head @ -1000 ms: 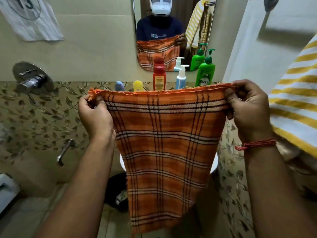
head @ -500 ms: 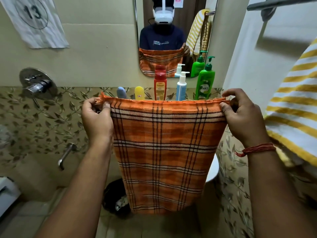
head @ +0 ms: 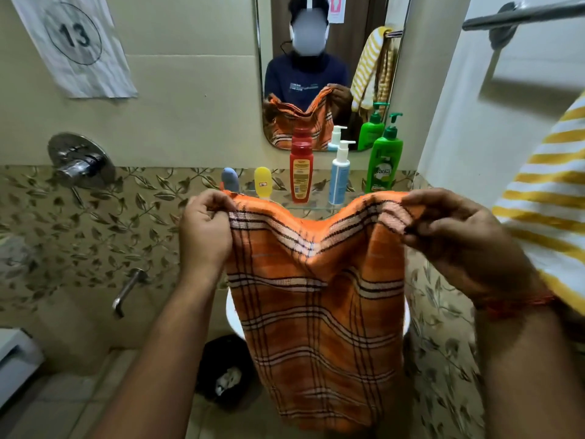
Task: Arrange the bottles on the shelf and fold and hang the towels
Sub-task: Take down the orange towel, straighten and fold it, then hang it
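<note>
Now the orange plaid towel (head: 316, 312), a thin woven cloth with black and white stripes, is sagging into a V along its top edge where half a second ago it was stretched taut, the two hands having drawn closer together. Left hand (head: 205, 236) and right hand (head: 456, 236) are each pinching an upper corner, fingers curled on the cloth, holding it before the glass shelf (head: 313, 206). Behind are standing a red bottle (head: 301, 172), a blue-white pump bottle (head: 340, 175) and a green pump bottle (head: 383, 163) reading "Vatika"; a wall paper (head: 76, 42) is showing "13".
</note>
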`<state>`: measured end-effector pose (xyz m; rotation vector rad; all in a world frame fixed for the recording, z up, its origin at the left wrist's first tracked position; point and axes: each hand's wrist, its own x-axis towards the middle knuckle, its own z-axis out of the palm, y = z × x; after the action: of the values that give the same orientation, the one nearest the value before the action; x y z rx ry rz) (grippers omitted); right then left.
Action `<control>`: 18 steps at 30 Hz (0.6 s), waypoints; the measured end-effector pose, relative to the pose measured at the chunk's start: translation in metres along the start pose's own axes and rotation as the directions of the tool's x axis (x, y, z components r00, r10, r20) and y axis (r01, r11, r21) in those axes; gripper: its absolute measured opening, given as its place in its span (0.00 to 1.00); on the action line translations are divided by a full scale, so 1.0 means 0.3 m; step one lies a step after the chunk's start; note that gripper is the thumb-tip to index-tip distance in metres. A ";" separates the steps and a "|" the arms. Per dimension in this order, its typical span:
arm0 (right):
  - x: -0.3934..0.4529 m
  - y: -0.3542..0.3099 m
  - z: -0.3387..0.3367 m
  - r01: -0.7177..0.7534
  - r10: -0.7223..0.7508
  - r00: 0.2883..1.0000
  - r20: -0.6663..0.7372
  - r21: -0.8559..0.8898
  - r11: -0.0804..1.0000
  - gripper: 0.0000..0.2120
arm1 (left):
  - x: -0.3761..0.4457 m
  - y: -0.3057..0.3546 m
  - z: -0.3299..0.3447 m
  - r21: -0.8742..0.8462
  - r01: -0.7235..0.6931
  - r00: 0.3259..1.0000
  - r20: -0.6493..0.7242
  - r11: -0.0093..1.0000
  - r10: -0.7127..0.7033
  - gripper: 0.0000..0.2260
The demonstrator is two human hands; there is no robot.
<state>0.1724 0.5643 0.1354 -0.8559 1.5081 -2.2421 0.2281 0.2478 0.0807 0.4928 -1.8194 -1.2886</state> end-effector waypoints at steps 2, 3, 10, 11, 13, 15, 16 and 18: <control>0.005 0.004 0.050 0.046 -0.030 0.996 0.078 -0.213 0.976 0.15 | -0.038 0.041 0.040 -0.045 0.019 0.997 0.073 0.999 -0.015 0.14; 0.015 0.012 0.077 0.090 -0.058 0.994 0.092 -0.386 0.918 0.13 | -0.064 0.068 0.063 -0.085 0.020 0.994 0.107 0.996 -0.010 0.15; 0.072 0.092 0.191 0.363 -0.312 0.896 0.315 -0.926 0.106 0.04 | -0.168 0.142 0.173 -0.257 -0.005 0.965 0.252 0.966 0.072 0.18; 0.072 0.089 0.195 0.365 -0.316 0.904 0.288 -0.905 0.217 0.04 | -0.167 0.140 0.176 -0.267 0.007 0.968 0.242 0.964 0.060 0.17; 0.064 0.077 0.171 0.316 -0.290 0.942 0.169 -0.741 0.593 0.05 | -0.139 0.121 0.166 -0.286 0.065 0.988 0.154 0.956 -0.021 0.18; 0.052 0.067 0.104 0.292 -0.376 0.926 -0.032 -0.569 0.769 0.10 | -0.075 0.077 0.119 -0.288 0.107 0.993 -0.016 0.952 -0.117 0.20; 0.049 0.068 0.059 0.309 -0.444 0.884 -0.144 -0.531 0.789 0.13 | -0.038 0.049 0.088 -0.299 0.124 0.983 -0.093 0.946 -0.158 0.21; 0.047 0.073 -0.010 0.329 -0.489 0.814 -0.312 -0.446 0.832 0.17 | 0.013 0.007 0.045 -0.317 0.142 0.966 -0.162 0.938 -0.200 0.22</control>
<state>0.1580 0.5500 0.1188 -0.9280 2.1842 -2.6222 0.2155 0.2537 0.0824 0.5930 -1.4116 -1.5516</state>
